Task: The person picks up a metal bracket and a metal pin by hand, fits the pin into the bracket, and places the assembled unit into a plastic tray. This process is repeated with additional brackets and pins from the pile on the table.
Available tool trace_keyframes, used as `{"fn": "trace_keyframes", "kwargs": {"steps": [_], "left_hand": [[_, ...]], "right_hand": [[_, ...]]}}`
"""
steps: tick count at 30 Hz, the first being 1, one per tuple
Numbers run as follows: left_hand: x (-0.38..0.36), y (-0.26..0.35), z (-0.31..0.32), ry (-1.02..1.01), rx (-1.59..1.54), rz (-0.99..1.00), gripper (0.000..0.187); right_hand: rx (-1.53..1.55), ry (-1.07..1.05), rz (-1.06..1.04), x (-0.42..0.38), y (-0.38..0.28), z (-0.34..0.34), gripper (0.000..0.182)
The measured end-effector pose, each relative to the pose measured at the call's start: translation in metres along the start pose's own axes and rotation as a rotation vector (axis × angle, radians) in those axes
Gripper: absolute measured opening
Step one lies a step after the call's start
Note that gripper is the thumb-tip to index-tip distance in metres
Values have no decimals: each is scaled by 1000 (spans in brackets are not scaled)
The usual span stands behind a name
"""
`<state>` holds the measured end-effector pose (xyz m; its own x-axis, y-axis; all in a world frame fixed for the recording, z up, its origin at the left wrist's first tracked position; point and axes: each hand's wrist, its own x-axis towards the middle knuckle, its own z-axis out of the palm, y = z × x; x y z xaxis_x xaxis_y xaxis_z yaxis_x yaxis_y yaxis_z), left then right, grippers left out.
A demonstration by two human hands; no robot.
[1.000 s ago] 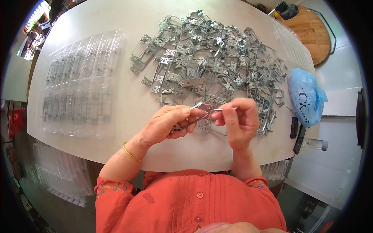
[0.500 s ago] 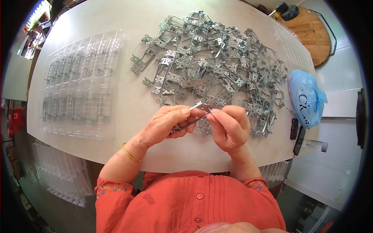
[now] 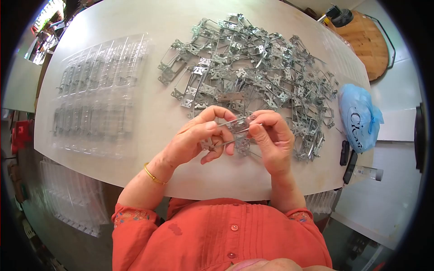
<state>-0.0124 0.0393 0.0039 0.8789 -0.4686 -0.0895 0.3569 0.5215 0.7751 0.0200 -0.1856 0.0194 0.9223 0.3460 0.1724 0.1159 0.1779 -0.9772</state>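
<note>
Between my two hands is a small metal bracket (image 3: 233, 122) with thin rods and punched plates. My left hand (image 3: 199, 135) grips its left side, thumb and index finger on a rod, the other fingers curled below. My right hand (image 3: 273, 137) pinches the right end between thumb and index finger. Just beyond lies a big heap of similar metal brackets (image 3: 253, 67), tangled together. The exact shape of the held piece is partly hidden by my fingers.
Clear plastic trays (image 3: 95, 95) with rows of metal pieces lie on the table (image 3: 153, 135) at the left. At the right edge are a blue plastic bag (image 3: 359, 117), a black object (image 3: 349, 167) and a clear bottle (image 3: 368, 173). More clear trays (image 3: 72, 198) stand below the table.
My fingers have spread wider around the metal bracket, showing more of its rods. Both hands have shifted slightly, and the bracket has turned between them.
</note>
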Motion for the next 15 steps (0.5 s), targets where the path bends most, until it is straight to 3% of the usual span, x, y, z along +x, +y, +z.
{"fn": "trace_keyframes", "kwargs": {"steps": [2,3,5,6,10,15], "left_hand": [[1,0,1,-125,-262,137,61],[1,1,1,-121,-256,142,61],[-1,2,0,-111,-32,268,80],[-2,6,7,-45,-55,237,84],[-4,4,2,-22,4,206,77],[-2,3,-11,-47,99,257,55]], "right_hand": [[100,11,24,3,0,-1,8],[195,28,51,4,0,-2,7],[229,29,71,5,1,-3,7],[283,34,116,5,2,-3,7],[376,12,212,3,4,0,7],[332,44,113,4,6,2,6]]}}
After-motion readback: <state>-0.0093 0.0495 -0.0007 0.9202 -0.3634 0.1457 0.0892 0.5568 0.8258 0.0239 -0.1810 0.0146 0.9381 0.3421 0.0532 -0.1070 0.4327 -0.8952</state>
